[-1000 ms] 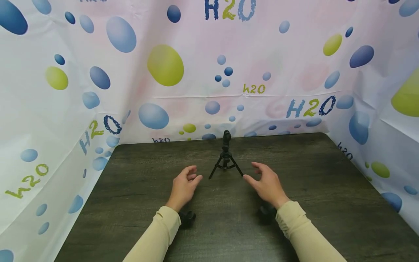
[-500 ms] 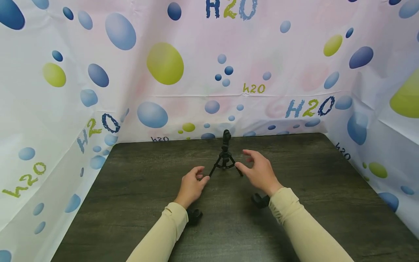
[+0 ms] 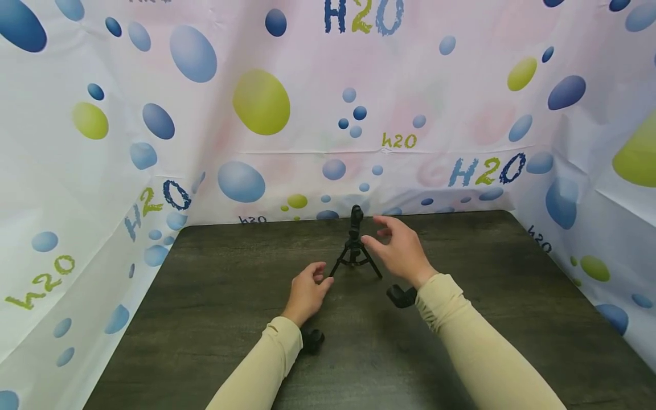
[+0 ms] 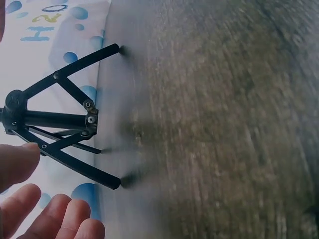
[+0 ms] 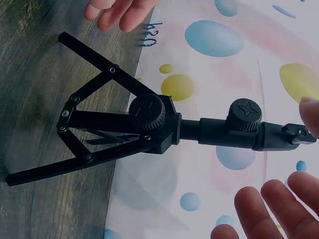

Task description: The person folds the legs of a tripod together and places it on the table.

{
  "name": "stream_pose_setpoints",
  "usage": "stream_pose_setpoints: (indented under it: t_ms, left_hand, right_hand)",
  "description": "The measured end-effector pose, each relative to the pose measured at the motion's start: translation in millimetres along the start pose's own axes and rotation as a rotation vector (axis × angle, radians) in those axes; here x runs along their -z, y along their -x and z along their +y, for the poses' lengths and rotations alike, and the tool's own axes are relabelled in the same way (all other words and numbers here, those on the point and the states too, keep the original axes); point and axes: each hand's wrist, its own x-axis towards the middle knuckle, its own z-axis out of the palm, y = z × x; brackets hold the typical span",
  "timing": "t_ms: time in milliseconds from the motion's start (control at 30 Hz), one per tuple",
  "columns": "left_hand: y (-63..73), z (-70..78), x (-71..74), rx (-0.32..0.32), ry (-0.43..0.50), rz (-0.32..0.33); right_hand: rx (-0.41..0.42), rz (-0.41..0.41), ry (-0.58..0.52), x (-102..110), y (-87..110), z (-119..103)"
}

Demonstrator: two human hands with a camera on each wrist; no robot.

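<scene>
My right hand [image 5: 276,209] flanks the top of a black tripod [image 5: 167,127]; whether they touch, I can't tell. The tripod stands on a dark wooden table [image 5: 25,109], my left hand [image 5: 124,11] near its left leg, a spotted white backdrop [image 5: 214,82] behind.

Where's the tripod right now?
Head view: the tripod stands upright near the far edge of the table, just left of the right hand.

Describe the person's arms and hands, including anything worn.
The left sleeve and right sleeve are long, plain, pale yellow, with creased cuffs. The left hand and right hand wear no gloves. A black, rounded device shows at each wrist.
</scene>
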Motion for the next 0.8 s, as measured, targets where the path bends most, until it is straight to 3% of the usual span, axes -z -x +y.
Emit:
stream_pose_setpoints:
  t_ms: [567, 800]
  left_hand:
    - [-6.3, 1.1, -6.4, 0.028, 0.002, -0.007]
    - [-7.7, 1.5, -8.2, 0.009, -0.008, -0.006]
  right_hand:
    - [0.013, -0.051, -0.002, 8.5, -14.7, -8.0]
    - [0.056, -0.104, 0.026, 12.3, -23.9, -9.3]
